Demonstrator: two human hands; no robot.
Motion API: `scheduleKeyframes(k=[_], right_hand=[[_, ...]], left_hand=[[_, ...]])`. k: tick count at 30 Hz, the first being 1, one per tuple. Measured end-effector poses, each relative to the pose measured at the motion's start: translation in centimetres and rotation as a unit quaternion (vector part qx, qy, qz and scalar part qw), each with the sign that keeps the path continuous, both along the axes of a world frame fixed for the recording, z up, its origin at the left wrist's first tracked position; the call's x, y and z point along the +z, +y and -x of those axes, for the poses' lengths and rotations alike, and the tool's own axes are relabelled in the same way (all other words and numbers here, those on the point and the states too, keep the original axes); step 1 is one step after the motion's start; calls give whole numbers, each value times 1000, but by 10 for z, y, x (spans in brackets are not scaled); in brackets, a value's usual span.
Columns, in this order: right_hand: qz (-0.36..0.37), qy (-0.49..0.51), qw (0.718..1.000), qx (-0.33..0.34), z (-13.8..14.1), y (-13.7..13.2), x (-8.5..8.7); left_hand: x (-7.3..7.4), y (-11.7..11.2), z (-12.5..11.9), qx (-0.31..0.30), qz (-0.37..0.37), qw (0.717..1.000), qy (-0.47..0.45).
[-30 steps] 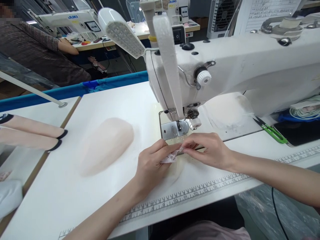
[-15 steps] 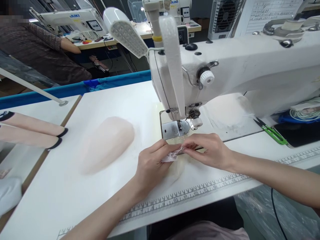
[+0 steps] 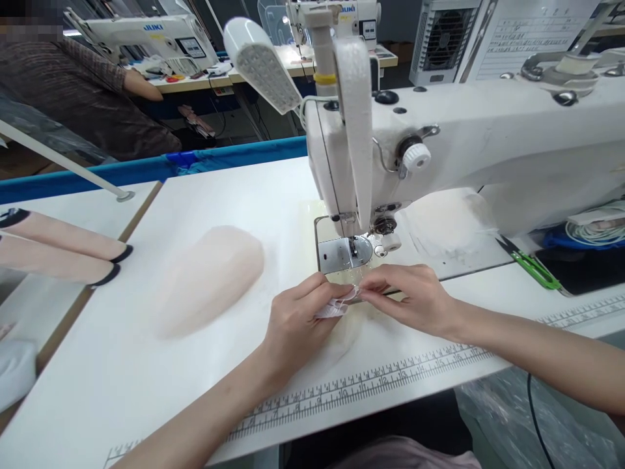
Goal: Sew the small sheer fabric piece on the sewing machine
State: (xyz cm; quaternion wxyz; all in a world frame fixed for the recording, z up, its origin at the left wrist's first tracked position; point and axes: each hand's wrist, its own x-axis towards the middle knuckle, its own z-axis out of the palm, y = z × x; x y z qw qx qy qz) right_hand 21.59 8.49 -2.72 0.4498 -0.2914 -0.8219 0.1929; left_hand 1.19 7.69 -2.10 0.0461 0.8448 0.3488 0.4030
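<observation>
My left hand (image 3: 297, 319) and my right hand (image 3: 413, 296) meet just in front of the sewing machine's needle plate (image 3: 342, 253). Both pinch a small white folded label (image 3: 336, 305) between thumb and fingers, over a sheer pale piece of fabric (image 3: 342, 335) on the white table (image 3: 146, 378). The presser foot (image 3: 352, 247) stands a little behind the fingertips. The white sewing machine (image 3: 488, 143) rises at the right, with a white strap (image 3: 359, 130) hanging down its head.
A stack of pale pink sheer fabric pieces (image 3: 208, 277) lies to the left. Green thread snips (image 3: 530, 264) rest at the right by the machine. A lamp head (image 3: 261, 62) hangs above. Beige pieces with black tips (image 3: 58, 251) lie far left. Another person (image 3: 73, 98) sits behind.
The view has drifted slightly, shifting the machine to the right in frame. Both hands stay pinched on the label, fingers working it a little closer to the plate.
</observation>
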Motion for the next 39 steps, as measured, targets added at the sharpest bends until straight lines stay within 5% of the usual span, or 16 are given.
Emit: scheduleKeyframes(k=[27,39], right_hand=[[9,6,1000,6,-1,-1,2],[27,3,999,18,-2,-1,1]], left_hand=[[3,0,-4,-11,9,1000,14],[0,-1,1,14,-61,998,31]])
